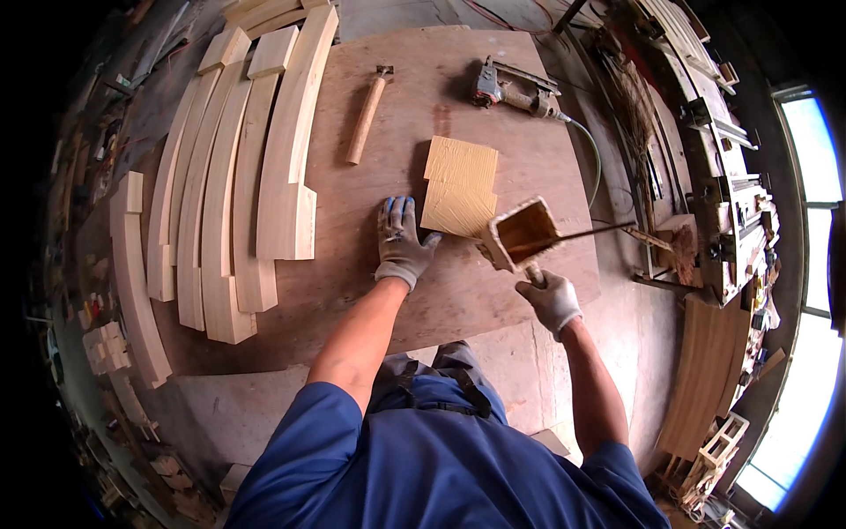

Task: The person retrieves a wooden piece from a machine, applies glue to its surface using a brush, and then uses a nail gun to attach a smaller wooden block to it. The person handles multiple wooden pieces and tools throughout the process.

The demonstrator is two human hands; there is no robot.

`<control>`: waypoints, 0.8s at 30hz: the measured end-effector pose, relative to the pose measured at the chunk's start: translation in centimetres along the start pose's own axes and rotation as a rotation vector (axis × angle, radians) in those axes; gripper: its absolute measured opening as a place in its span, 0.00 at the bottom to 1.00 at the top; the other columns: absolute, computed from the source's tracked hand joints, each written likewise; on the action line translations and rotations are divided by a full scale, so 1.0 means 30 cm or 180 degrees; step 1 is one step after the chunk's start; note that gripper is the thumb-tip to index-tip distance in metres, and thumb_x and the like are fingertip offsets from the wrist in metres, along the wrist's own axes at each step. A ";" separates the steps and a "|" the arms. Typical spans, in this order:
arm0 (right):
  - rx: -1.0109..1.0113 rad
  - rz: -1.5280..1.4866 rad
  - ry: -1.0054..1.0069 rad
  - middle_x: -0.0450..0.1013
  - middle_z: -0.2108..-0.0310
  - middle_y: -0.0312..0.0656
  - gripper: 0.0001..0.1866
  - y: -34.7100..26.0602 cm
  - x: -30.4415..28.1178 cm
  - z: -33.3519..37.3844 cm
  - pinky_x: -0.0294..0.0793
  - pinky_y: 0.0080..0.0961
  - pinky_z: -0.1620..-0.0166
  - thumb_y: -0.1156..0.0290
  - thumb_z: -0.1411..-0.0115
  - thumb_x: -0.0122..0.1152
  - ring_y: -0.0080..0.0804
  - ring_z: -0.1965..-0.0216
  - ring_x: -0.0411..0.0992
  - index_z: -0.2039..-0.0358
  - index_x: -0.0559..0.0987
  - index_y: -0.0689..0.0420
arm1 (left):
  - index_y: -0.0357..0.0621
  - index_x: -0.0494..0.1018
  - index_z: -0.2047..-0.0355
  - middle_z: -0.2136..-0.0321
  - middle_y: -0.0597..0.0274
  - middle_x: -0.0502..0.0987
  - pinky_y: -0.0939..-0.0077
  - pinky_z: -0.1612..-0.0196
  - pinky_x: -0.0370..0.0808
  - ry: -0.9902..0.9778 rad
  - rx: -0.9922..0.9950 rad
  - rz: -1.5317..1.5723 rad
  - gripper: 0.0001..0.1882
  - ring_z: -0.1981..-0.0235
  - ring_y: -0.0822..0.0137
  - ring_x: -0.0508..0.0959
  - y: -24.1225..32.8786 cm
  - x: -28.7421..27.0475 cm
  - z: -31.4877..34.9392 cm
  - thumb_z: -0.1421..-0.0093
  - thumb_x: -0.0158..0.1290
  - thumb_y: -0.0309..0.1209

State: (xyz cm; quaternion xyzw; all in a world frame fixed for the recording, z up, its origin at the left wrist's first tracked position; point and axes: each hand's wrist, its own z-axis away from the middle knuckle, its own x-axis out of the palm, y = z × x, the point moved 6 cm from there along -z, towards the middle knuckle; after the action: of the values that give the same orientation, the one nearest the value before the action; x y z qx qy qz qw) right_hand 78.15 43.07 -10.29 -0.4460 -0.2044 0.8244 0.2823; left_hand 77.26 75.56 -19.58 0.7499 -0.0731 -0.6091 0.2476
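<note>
My right hand (552, 304), in a white work glove, is closed round the short handle of a square, open-topped wooden box (503, 250). Brown residue lines the box, and a thin dark stick (595, 232) lies in it and juts out to the right. With its glove's fingers stretched out, my left hand (404, 249) rests flat on the brown plywood tabletop (352, 229). Just right of its fingertips are two adjoining flat pieces (460, 185), coated in ridged, tan, glue-like paste. The box's left corner overlaps their lower right corner in view; whether they touch, I cannot tell.
Several long, curved wooden pieces (238, 176) lie at the left of the table. A wooden-handled hammer (366, 119) lies farther back. A pneumatic nail gun (520, 91) with a hose is at the far right. Racks of timber and tools (705, 167) stand beyond the right edge.
</note>
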 end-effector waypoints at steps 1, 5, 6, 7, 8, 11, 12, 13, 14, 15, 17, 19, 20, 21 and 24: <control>-0.0004 -0.0051 0.0063 0.73 0.77 0.42 0.20 0.005 -0.019 0.024 0.72 0.34 0.65 0.58 0.39 0.74 0.29 0.73 0.66 0.67 0.81 0.65 | 0.35 0.63 0.29 0.29 0.44 0.62 0.45 0.21 0.49 0.0002 -0.0008 0.0004 0.51 0.24 0.41 0.55 -0.004 0.005 0.000 0.44 0.70 0.52; 0.0438 -0.0678 0.0226 0.64 0.78 0.26 0.18 -0.008 -0.069 0.087 0.63 0.26 0.73 0.61 0.38 0.74 0.18 0.75 0.59 0.73 0.75 0.59 | 0.35 0.61 0.27 0.27 0.45 0.60 0.47 0.20 0.47 -0.0229 -0.0049 -0.0011 0.53 0.23 0.42 0.53 -0.019 0.014 -0.003 0.43 0.68 0.53; 0.0304 -0.0691 0.0321 0.63 0.80 0.25 0.18 -0.005 -0.070 0.077 0.61 0.25 0.76 0.62 0.37 0.73 0.16 0.78 0.58 0.75 0.74 0.55 | 0.35 0.60 0.26 0.26 0.44 0.59 0.47 0.20 0.47 -0.0318 -0.0058 -0.0022 0.53 0.23 0.42 0.52 -0.023 0.011 -0.006 0.43 0.68 0.53; 0.0181 -0.0714 0.0425 0.62 0.81 0.24 0.19 -0.012 -0.076 0.076 0.59 0.25 0.80 0.62 0.36 0.73 0.15 0.81 0.57 0.76 0.72 0.52 | 0.35 0.59 0.26 0.26 0.44 0.59 0.48 0.20 0.47 -0.0418 -0.0054 -0.0033 0.54 0.22 0.42 0.52 -0.020 0.010 -0.010 0.43 0.68 0.53; 0.0299 -0.0761 0.0463 0.64 0.79 0.28 0.18 -0.021 -0.076 0.079 0.64 0.27 0.70 0.62 0.38 0.74 0.20 0.73 0.59 0.73 0.76 0.63 | 0.36 0.58 0.25 0.26 0.44 0.59 0.48 0.20 0.47 -0.0473 -0.0078 0.0010 0.54 0.22 0.42 0.52 -0.024 0.001 -0.008 0.43 0.68 0.53; 0.0004 -0.0993 0.0558 0.65 0.78 0.29 0.18 -0.035 -0.026 0.054 0.65 0.27 0.70 0.62 0.38 0.74 0.19 0.73 0.59 0.73 0.77 0.63 | 0.39 0.56 0.24 0.25 0.43 0.58 0.48 0.21 0.49 -0.0544 -0.0144 0.0124 0.55 0.22 0.42 0.51 -0.038 -0.029 0.038 0.42 0.68 0.53; -0.0070 -0.1142 0.0530 0.65 0.78 0.29 0.19 -0.042 -0.002 0.053 0.66 0.28 0.69 0.62 0.38 0.75 0.19 0.72 0.59 0.72 0.77 0.63 | 0.40 0.56 0.24 0.25 0.43 0.57 0.48 0.21 0.50 -0.0498 -0.0175 0.0147 0.54 0.22 0.42 0.52 -0.042 -0.039 0.070 0.42 0.68 0.53; -0.0200 -0.1134 0.0618 0.65 0.79 0.30 0.19 -0.089 0.016 0.067 0.67 0.28 0.69 0.61 0.38 0.75 0.20 0.73 0.59 0.72 0.77 0.63 | 0.41 0.56 0.23 0.25 0.43 0.57 0.48 0.21 0.51 -0.0443 -0.0229 0.0151 0.54 0.22 0.41 0.52 -0.060 -0.051 0.109 0.42 0.68 0.52; -0.0208 -0.1074 0.0603 0.64 0.79 0.32 0.20 -0.073 0.041 0.063 0.67 0.29 0.69 0.61 0.39 0.76 0.20 0.73 0.59 0.72 0.77 0.63 | 0.43 0.58 0.24 0.27 0.41 0.61 0.46 0.23 0.56 -0.0331 -0.0181 0.0141 0.51 0.24 0.40 0.55 -0.056 -0.066 0.147 0.41 0.68 0.51; -0.0216 -0.1014 0.0589 0.64 0.79 0.33 0.20 -0.055 0.067 0.061 0.67 0.29 0.69 0.60 0.39 0.76 0.21 0.73 0.59 0.73 0.77 0.63 | 0.43 0.59 0.24 0.28 0.41 0.62 0.45 0.24 0.57 -0.0352 -0.0183 0.0210 0.50 0.24 0.39 0.56 -0.055 -0.071 0.180 0.40 0.68 0.50; -0.0058 -0.1157 0.0503 0.63 0.81 0.37 0.21 -0.076 0.116 0.086 0.68 0.31 0.70 0.60 0.40 0.76 0.22 0.74 0.59 0.74 0.76 0.63 | 0.43 0.60 0.26 0.30 0.40 0.66 0.43 0.25 0.58 -0.0417 -0.0221 0.0345 0.48 0.25 0.38 0.58 -0.047 -0.089 0.252 0.40 0.68 0.49; -0.0217 -0.1045 0.0573 0.63 0.81 0.40 0.22 -0.079 0.154 0.101 0.69 0.33 0.70 0.59 0.40 0.76 0.23 0.74 0.59 0.74 0.75 0.63 | 0.42 0.64 0.28 0.33 0.40 0.70 0.48 0.27 0.64 -0.0394 -0.0307 0.0974 0.44 0.29 0.39 0.66 -0.001 -0.123 0.309 0.39 0.68 0.47; -0.0168 -0.0986 0.0517 0.64 0.81 0.42 0.23 -0.111 0.165 0.123 0.70 0.33 0.69 0.58 0.40 0.76 0.24 0.75 0.60 0.74 0.75 0.64 | 0.42 0.65 0.28 0.33 0.40 0.70 0.51 0.28 0.65 -0.0533 -0.0514 0.1498 0.43 0.30 0.40 0.67 0.023 -0.137 0.340 0.39 0.68 0.46; -0.0138 -0.0872 0.0447 0.66 0.81 0.42 0.22 -0.136 0.175 0.139 0.71 0.33 0.68 0.58 0.40 0.75 0.24 0.75 0.61 0.73 0.77 0.64 | 0.41 0.65 0.29 0.32 0.41 0.70 0.53 0.28 0.66 -0.0671 -0.0724 0.2021 0.43 0.30 0.41 0.69 0.042 -0.137 0.372 0.39 0.69 0.45; -0.0100 -0.0821 0.0141 0.70 0.78 0.39 0.19 -0.215 0.207 0.212 0.73 0.30 0.66 0.60 0.39 0.75 0.22 0.72 0.64 0.70 0.79 0.63 | 0.37 0.70 0.33 0.43 0.45 0.80 0.63 0.37 0.75 -0.1080 -0.0652 0.2496 0.35 0.41 0.53 0.80 0.080 -0.124 0.458 0.33 0.66 0.42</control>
State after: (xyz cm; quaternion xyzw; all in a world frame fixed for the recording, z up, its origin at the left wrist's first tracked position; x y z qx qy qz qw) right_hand 71.82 51.43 -7.04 -0.4385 -0.2666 0.7679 0.3834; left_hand 63.75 71.14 -17.09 0.5264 -0.3311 -0.5876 0.5177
